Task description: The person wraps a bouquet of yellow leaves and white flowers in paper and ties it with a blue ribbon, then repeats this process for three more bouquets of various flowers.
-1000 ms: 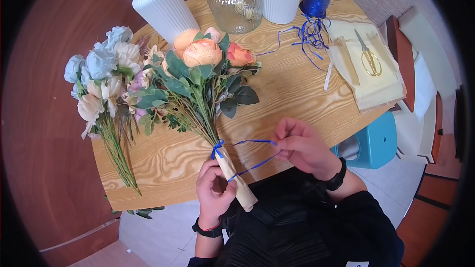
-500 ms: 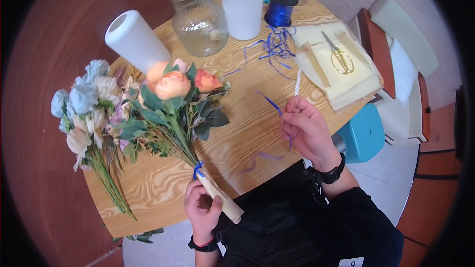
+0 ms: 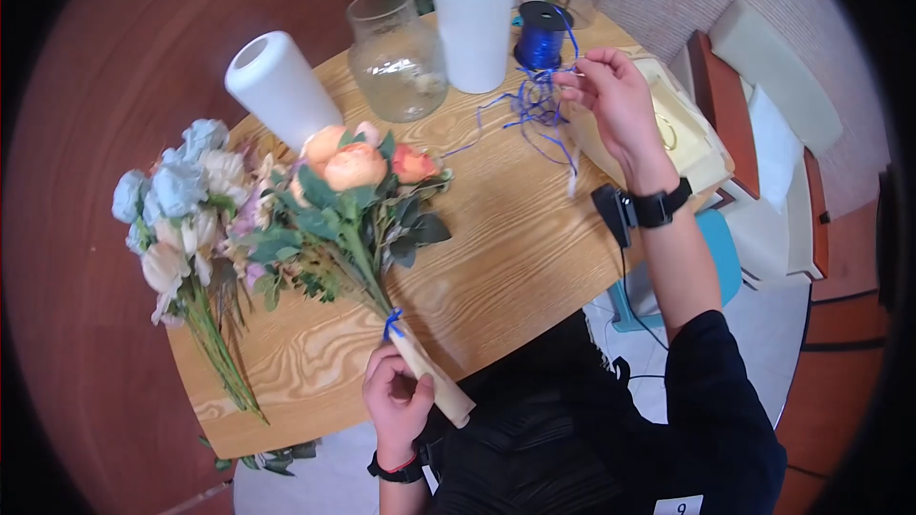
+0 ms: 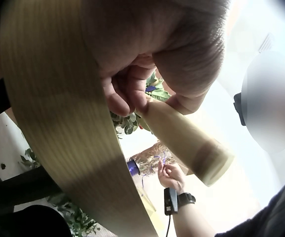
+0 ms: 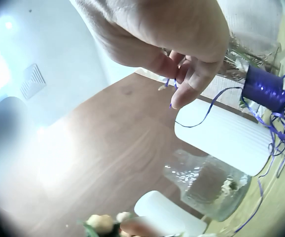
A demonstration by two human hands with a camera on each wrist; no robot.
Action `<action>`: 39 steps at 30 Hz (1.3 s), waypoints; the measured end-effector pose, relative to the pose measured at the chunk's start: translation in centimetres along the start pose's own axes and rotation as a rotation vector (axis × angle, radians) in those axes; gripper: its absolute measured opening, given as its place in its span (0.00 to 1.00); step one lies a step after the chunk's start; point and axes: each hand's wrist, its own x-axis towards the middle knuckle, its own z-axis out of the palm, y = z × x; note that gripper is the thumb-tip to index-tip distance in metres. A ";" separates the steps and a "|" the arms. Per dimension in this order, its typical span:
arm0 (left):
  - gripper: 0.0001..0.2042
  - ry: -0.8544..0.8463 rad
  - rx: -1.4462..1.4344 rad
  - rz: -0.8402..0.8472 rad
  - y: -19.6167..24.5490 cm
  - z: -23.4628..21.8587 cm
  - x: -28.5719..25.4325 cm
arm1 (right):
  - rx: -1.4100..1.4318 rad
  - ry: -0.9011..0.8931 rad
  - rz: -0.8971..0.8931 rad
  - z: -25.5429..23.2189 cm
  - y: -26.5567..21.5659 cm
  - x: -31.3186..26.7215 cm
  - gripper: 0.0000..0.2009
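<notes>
My left hand (image 3: 399, 402) pinches the cream paper wrap (image 3: 436, 381) round the stems of the peach bouquet (image 3: 355, 168), thumb and fingers on the wrap's side. A blue ribbon bow (image 3: 392, 323) is tied at the wrap's top. In the left wrist view the rolled wrap (image 4: 182, 133) hangs below the left hand's fingertips. My right hand (image 3: 618, 100) is raised beside the blue ribbon spool (image 3: 542, 39), pinching a thin blue ribbon between thumb and fingers. The right wrist view shows a blue strand (image 5: 207, 114) curving from the spool (image 5: 265, 88) towards the right fingertips.
Two white vases (image 3: 471, 30) (image 3: 283, 92) and a glass vase (image 3: 395, 62) stand along the back. Blue and white flowers (image 3: 176, 188) lie at the left. Cream paper (image 3: 703, 138) with scissors, partly hidden by the right arm, is at the right. A teal stool (image 3: 718, 250) stands beyond the table edge.
The right hand has moved up and away from the bouquet to the ribbon spool. The loose blue ribbon beside the wrap is no longer stretched there. The left hand keeps its hold.
</notes>
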 end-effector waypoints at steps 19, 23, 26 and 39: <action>0.08 -0.071 -0.015 0.005 -0.3 -0.5 -0.3 | -0.890 -0.451 -0.292 4.6 -0.9 -9.3 0.10; 0.08 -0.074 -0.022 0.013 0.0 -0.4 -0.2 | -0.658 -0.847 -0.003 7.0 0.0 -14.6 0.09; 0.09 -0.046 0.010 0.028 -0.2 -0.3 -0.3 | -0.765 -1.001 -0.254 9.3 2.7 -18.0 0.13; 0.08 -0.118 -0.066 -0.057 -0.3 -0.7 0.1 | -0.775 -0.940 -0.530 11.2 6.0 -19.9 0.08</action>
